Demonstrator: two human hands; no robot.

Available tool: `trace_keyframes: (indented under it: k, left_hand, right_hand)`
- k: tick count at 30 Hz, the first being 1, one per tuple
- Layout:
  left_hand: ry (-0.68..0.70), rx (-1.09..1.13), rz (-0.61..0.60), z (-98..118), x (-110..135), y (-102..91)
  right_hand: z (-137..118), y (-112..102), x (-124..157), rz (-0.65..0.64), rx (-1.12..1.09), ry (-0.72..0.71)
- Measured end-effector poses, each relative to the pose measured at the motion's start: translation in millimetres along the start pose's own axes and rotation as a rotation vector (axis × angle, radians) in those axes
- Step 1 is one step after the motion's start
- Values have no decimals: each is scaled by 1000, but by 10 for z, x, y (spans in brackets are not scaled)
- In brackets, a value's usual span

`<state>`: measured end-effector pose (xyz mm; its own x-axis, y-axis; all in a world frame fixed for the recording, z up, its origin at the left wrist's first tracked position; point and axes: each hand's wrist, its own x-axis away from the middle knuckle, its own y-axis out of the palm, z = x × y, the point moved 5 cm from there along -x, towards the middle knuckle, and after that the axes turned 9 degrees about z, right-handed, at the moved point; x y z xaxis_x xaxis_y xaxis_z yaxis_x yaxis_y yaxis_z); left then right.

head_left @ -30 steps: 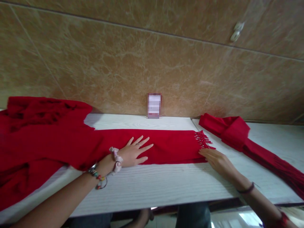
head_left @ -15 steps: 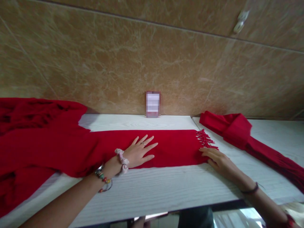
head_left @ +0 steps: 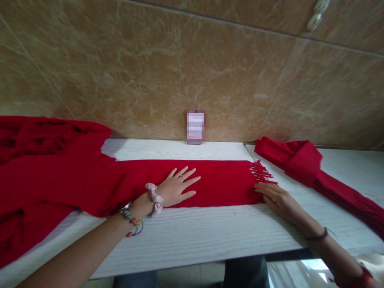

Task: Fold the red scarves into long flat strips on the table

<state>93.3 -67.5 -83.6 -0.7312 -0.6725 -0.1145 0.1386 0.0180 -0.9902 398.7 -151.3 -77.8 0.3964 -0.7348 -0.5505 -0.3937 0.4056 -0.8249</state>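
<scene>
A long red scarf [head_left: 222, 180] lies flat across the white table [head_left: 210, 232], its fringe [head_left: 260, 171] at the right end. My left hand [head_left: 177, 189] rests palm down on the scarf's middle, fingers spread, holding nothing. My right hand [head_left: 277, 198] lies flat on the table beside the fringed end, fingertips touching the scarf's near corner. To the left the scarf runs into a bunched heap of red cloth [head_left: 45, 160].
A second red scarf [head_left: 303, 162], folded and knotted, lies on the table at the right, its tail trailing toward the right edge. A small blurred card [head_left: 195, 127] stands against the brown marble wall [head_left: 192, 68]. The table's near edge runs just below my arms.
My left hand has slid a little to the right along the scarf. The right hand stays by the fringed end; the camera view shifted slightly.
</scene>
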Motion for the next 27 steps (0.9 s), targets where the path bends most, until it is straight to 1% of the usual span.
trace_keyframes:
  k: [8, 13, 22, 27]
  left_hand:
    - [3, -14, 20, 4, 18, -9]
    - [0, -14, 8, -4, 22, -6]
    - [4, -20, 5, -45, 9, 15]
    - [16, -37, 16, -127, 57, -8]
  right_hand:
    - [51, -5, 7, 20, 25, 4]
    - [7, -47, 2, 43, 2, -4]
    - [-56, -30, -38, -4, -52, -42]
    - [-100, -14, -95, -2, -61, -71]
